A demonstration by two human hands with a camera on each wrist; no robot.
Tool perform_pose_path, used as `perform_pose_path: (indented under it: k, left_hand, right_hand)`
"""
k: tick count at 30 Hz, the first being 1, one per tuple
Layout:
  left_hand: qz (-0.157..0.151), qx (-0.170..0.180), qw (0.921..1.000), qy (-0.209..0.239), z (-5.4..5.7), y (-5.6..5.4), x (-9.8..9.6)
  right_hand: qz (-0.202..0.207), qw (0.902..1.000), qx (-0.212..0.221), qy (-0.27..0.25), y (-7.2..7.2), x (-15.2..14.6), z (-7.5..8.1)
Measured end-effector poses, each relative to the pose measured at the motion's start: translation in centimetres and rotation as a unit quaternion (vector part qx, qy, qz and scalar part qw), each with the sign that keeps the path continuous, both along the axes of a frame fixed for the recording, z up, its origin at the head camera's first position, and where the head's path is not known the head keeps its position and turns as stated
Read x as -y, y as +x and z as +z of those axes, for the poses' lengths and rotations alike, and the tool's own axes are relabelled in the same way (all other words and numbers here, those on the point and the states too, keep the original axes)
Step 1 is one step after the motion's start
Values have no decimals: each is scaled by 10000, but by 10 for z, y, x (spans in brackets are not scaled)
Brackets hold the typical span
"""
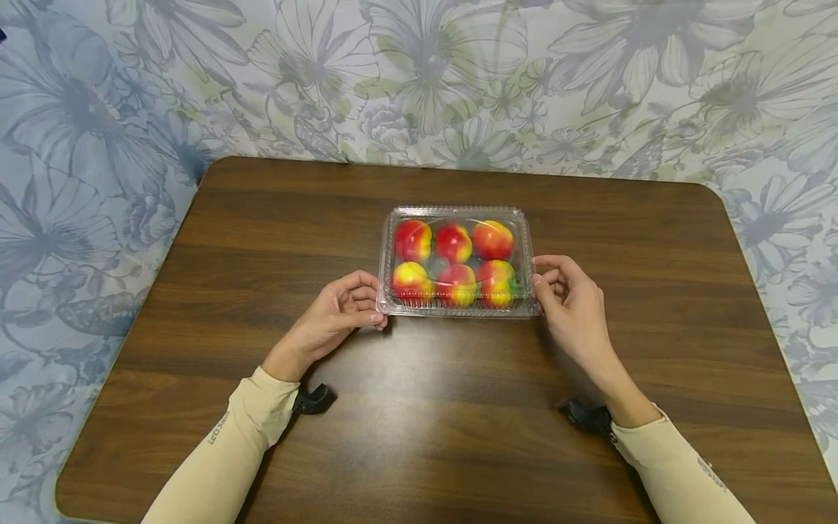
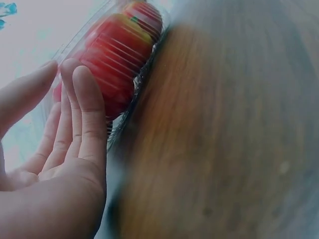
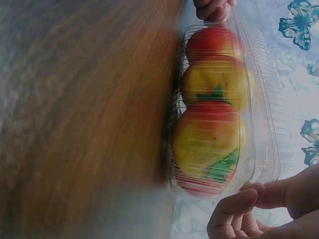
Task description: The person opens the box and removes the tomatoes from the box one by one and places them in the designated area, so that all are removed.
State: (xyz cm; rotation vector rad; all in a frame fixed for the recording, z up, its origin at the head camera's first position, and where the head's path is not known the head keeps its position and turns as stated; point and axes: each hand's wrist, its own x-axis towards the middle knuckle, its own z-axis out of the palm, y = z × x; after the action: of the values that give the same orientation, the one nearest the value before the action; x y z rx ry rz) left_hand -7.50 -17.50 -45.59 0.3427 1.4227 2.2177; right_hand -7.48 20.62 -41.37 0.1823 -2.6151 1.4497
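A clear plastic clamshell container [image 1: 456, 312] sits on the table, holding several round red-and-yellow fruits [image 1: 453, 243] in two rows. Through its side, green leaves [image 3: 223, 167] show against the fruits in the right wrist view. At the container's front left corner, my left hand [image 1: 336, 314] pinches the edge between thumb and fingers. My right hand [image 1: 576, 306] grips the right edge, with the thumb and index finger meeting at the rim in the right wrist view. The lid lies over the fruits.
The brown wooden table [image 1: 452, 407] has rounded corners and reaches a wall with floral wallpaper [image 1: 432, 80] behind. Dark wrist straps [image 1: 316, 399] sit at both cream sleeves [image 1: 222, 451].
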Motion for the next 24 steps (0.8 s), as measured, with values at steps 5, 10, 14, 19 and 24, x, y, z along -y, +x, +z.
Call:
perform_pose_path:
  k: [5,10,14,19,24]
  left_hand:
    - [-55,157,9997,202,-1,2,-1]
    - [-24,191,9994,301,-2,4,-5]
    - [104,117,9993,325,-3,6,-8]
    - [328,51,9986,409,-5,7,-12]
    - [487,-7,9978,454,-6,8,-16]
  right_hand:
    - [7,10000,7,-43,1,0,0]
    - [-37,10000,43,-22,2,0,-1]
    - [-43,10000,53,-51,2,0,-1]
    - [-36,9999,38,-96,3,0,-2]
    - [-24,9999,68,-122,4,1,-1]
